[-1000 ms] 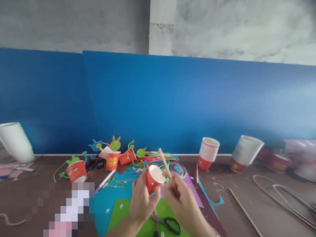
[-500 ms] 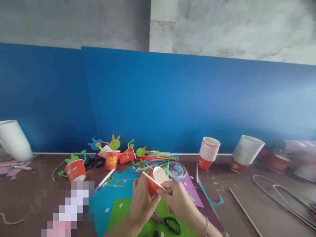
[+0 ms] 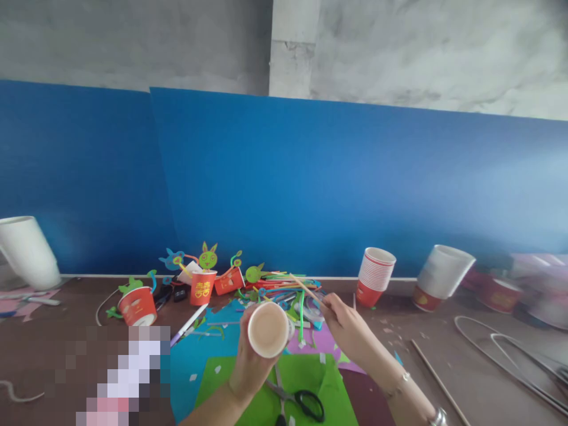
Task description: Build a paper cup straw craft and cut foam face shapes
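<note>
A person's left hand (image 3: 251,365) curls around a red-and-white cup (image 3: 268,329), its pale mouth turned toward the camera, above the near part of a cluttered brown table (image 3: 377,402). To the cup's right, the right hand (image 3: 342,319) pinches one end of a thin stick (image 3: 306,290), whose far tip points up and left over a heap of colored straws (image 3: 279,285), apart from the cup. Bracelets (image 3: 402,379) circle the right wrist and forearm.

Below the hands, black-handled scissors (image 3: 309,404) lie on green paper (image 3: 217,390) dotted with white scraps; blue paper (image 3: 181,364) spreads to the left and purple paper (image 3: 350,362) to the right. A marker (image 3: 191,322) rests at the blue sheet's left side. Behind it stands a red cup (image 3: 203,288) with gold characters, a green rabbit face (image 3: 207,259) just above its rim, between two tilted red cups (image 3: 138,306). At right, a leaning stack of cups (image 3: 376,271) sits near a second, wrapped stack (image 3: 444,272), with a rod (image 3: 439,381) and a looped cable (image 3: 501,337) in front. A blue partition (image 3: 310,189) backs the table; pixelation hides the lower left.
</note>
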Demonstrator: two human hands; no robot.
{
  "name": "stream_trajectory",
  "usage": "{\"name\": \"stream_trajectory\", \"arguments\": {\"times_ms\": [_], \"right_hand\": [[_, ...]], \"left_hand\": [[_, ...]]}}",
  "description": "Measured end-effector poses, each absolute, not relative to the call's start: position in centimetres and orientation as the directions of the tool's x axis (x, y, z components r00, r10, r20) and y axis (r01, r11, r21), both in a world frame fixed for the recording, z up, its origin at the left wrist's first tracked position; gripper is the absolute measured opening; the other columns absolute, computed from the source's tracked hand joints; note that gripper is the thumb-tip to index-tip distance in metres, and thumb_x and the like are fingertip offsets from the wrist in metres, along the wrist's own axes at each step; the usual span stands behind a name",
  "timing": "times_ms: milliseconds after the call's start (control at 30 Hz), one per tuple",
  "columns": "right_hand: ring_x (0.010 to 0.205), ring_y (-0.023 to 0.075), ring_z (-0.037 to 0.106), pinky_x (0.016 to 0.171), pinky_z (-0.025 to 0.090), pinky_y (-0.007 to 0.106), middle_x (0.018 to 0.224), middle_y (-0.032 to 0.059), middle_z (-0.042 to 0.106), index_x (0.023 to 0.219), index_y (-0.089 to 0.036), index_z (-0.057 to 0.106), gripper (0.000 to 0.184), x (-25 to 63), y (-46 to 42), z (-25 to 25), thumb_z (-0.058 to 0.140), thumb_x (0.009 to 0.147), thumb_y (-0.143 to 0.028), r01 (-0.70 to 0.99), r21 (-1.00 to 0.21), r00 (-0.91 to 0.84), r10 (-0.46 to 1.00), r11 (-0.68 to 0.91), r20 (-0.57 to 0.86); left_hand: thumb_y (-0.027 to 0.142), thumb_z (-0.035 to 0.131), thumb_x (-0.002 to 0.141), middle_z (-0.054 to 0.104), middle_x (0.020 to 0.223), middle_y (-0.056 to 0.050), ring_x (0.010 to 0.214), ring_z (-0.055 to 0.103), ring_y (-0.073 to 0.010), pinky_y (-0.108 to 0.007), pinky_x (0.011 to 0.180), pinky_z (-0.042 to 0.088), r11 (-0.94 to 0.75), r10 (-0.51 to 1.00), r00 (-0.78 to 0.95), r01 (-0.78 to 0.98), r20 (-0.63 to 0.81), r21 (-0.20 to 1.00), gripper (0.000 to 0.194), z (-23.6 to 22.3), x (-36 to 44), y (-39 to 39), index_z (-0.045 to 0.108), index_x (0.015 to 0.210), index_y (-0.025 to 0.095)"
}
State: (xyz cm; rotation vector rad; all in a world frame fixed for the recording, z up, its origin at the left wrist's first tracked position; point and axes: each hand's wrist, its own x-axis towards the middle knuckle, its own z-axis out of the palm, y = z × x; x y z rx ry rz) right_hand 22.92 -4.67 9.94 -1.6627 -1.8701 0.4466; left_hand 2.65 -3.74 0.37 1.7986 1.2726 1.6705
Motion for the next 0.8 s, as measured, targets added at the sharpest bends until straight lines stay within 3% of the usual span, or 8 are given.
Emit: {"name": "stream_trajectory", "arguments": {"times_ms": [100, 167, 233, 333, 433, 533, 633, 800], "right_hand": [[0.063, 0.0185, 0.055, 0.059, 0.037, 0.028, 0.068, 0.0048, 0.059, 0.078, -0.018, 0.054, 0.019, 23.2, -4.0, 8.7, 0.037, 0.086, -0.013, 0.945, -0.303, -0.095, 0.989, 0.125, 0.112], [0.083, 0.0247, 0.059, 0.069, 0.041, 0.032, 0.087, 0.0116, 0.064, 0.084, -0.016, 0.06, 0.018, 22.5, -4.5, 8.3, 0.043, 0.079, -0.01, 0.971, -0.197, -0.115, 0.986, 0.139, 0.124], [0.094, 0.0259, 0.059, 0.077, 0.043, 0.034, 0.097, 0.0119, 0.064, 0.091, -0.016, 0.063, 0.024, 21.1, -5.5, 8.1, 0.046, 0.075, -0.009, 0.948, -0.236, -0.192, 0.975, 0.214, 0.115], [0.094, 0.0253, 0.061, 0.08, 0.046, 0.032, 0.1, 0.0097, 0.066, 0.097, -0.018, 0.064, 0.035, 18.6, -7.5, 7.7, 0.054, 0.064, -0.01, 0.858, -0.353, -0.422, 0.904, 0.374, -0.066], [0.1, 0.0336, 0.059, 0.085, 0.047, 0.041, 0.11, 0.0175, 0.063, 0.111, -0.011, 0.059, 0.058, 16.3, -8.6, 6.6, 0.059, 0.054, -0.005, 0.882, -0.217, -0.459, 0.866, 0.418, -0.197], [0.107, 0.0346, 0.057, 0.092, 0.044, 0.044, 0.116, 0.0206, 0.061, 0.126, -0.008, 0.05, 0.071, 14.9, -8.6, 5.3, 0.057, 0.055, -0.001, 0.888, -0.179, -0.453, 0.87, 0.423, -0.194], [0.103, 0.0343, 0.059, 0.088, 0.047, 0.041, 0.113, 0.0195, 0.063, 0.123, -0.01, 0.051, 0.071, 14.6, -8.5, 4.7, 0.056, 0.053, 0.001, 0.884, -0.192, -0.457, 0.873, 0.426, -0.169], [0.097, 0.0303, 0.063, 0.077, 0.05, 0.035, 0.111, 0.0185, 0.064, 0.123, -0.01, 0.05, 0.064, 15.4, -8.8, 6.1, 0.048, 0.06, 0.002, 0.907, -0.253, -0.385, 0.908, 0.337, -0.168]], "left_hand": [[0.039, 0.07, 0.07, 0.056, 0.12, -0.012, 0.11, 0.056, -0.0314, -0.044, 0.091, 0.05, -0.52, 0.81, -0.13, 0.291, 0.571, 0.803, 0.067, 0.2, 2.5, -3.6, 0.036, 0.126, 0.024], [0.038, 0.07, 0.07, 0.058, 0.117, -0.011, 0.106, 0.058, -0.0305, -0.043, 0.089, 0.051, -0.491, 0.834, -0.14, 0.253, 0.534, 0.833, 0.066, 0.2, 2.3, -3.4, 0.036, 0.125, 0.023], [0.038, 0.07, 0.07, 0.06, 0.112, -0.011, 0.102, 0.06, -0.0298, -0.043, 0.088, 0.051, -0.451, 0.857, -0.157, 0.233, 0.491, 0.861, 0.067, 0.3, 2.2, -3.2, 0.037, 0.125, 0.021], [0.041, 0.071, 0.067, 0.062, 0.107, -0.011, 0.098, 0.061, -0.0299, -0.045, 0.087, 0.051, -0.396, 0.881, -0.185, 0.212, 0.435, 0.893, 0.068, 0.6, 2.2, -2.9, 0.04, 0.125, 0.02], [0.046, 0.07, 0.067, 0.065, 0.105, -0.011, 0.093, 0.064, -0.0288, -0.043, 0.082, 0.053, -0.339, 0.924, -0.152, 0.107, 0.352, 0.935, 0.065, 0.8, 2.2, -2.5, 0.046, 0.121, 0.02], [0.051, 0.063, 0.074, 0.066, 0.105, -0.012, 0.092, 0.067, -0.0267, -0.039, 0.079, 0.055, -0.172, 0.984, -0.084, -0.19, 0.159, 0.966, 0.058, 0.8, 2.3, -2.0, 0.047, 0.119, 0.018], [0.056, 0.056, 0.079, 0.067, 0.103, -0.01, 0.086, 0.069, -0.0252, -0.037, 0.074, 0.056, -0.009, 0.997, -0.077, -0.445, -0.028, 0.896, 0.052, 1.0, 2.2, -1.5, 0.05, 0.114, 0.018], [0.046, 0.056, 0.083, 0.065, 0.065, -0.002, 0.055, 0.065, -0.0181, -0.028, 0.051, 0.053, 0.133, 0.967, -0.063, -0.702, -0.247, 0.7, 0.032, 2.5, 1.8, -0.9, 0.059, 0.096, 0.016]]}}
